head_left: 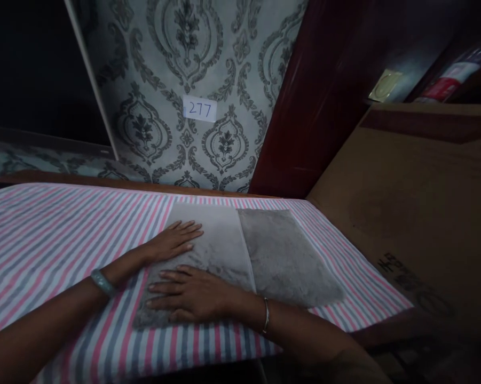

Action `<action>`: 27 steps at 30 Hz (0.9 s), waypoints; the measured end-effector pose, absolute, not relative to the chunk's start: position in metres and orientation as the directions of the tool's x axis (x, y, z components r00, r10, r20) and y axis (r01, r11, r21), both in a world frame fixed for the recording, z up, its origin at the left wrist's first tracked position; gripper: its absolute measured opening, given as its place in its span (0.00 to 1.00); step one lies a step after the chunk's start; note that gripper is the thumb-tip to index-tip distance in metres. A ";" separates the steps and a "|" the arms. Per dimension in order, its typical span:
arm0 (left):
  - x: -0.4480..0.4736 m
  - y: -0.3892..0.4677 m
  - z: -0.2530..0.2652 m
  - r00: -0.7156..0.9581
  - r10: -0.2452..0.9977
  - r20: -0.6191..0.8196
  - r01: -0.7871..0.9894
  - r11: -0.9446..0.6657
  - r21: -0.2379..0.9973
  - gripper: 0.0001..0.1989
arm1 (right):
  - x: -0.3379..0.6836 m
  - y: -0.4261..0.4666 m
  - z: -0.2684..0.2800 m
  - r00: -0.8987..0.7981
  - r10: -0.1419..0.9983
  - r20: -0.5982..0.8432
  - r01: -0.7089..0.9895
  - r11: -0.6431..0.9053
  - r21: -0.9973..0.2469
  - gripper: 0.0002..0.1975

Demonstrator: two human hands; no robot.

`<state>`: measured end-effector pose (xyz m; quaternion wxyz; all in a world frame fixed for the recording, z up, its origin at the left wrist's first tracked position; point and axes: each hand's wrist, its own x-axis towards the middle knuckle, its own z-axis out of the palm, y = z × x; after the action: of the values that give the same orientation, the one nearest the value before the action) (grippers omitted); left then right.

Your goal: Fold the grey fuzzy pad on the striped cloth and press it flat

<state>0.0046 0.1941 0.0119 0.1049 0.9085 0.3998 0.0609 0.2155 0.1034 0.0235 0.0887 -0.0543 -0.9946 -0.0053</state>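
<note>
A grey plush cloth [220,234] lies flat on a table covered with a striped cloth [104,224]. A seam or edge line runs across it, and its right part [290,256] looks darker. Palm down, my left hand [174,240] rests on the upper left of the plush cloth with its fingers stretched to the right. My right hand [200,296] lies flat near the cloth's front left, fingers spread and pointing left. Neither hand grasps anything. My right forearm passes over the cloth's front edge and hides part of it.
A large cardboard box [408,202] stands along the table's right side. Behind the table, a paper label marked 277 [199,109] is on the patterned wall [144,128]. A dark screen [44,74] is at back left, and a dark red panel [300,101] at back right.
</note>
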 end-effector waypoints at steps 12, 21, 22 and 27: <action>0.012 0.270 0.022 0.490 0.872 0.014 0.867 -0.489 0.097 0.33 | 0.216 0.102 0.024 -0.970 0.154 0.188 0.159 0.987 0.009 0.23; 0.037 0.274 0.038 0.272 0.962 -0.031 0.960 -0.273 -0.058 0.33 | 0.224 0.103 0.028 -0.956 0.208 0.208 0.207 0.978 -0.027 0.19; 0.041 0.268 0.041 0.283 0.959 -0.023 0.957 -0.284 -0.060 0.33 | 0.231 0.102 0.028 -0.942 0.239 0.237 0.233 0.971 -0.056 0.18; 0.083 0.231 0.043 0.647 0.762 -0.039 0.762 -0.642 0.084 0.31 | 0.280 0.094 0.029 -0.801 0.458 0.385 0.395 0.888 -0.235 0.15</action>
<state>0.0833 0.2310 0.0426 0.0465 0.9061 0.4204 0.0002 0.2799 0.0937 0.0290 0.2206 -0.2252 -0.9463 0.0716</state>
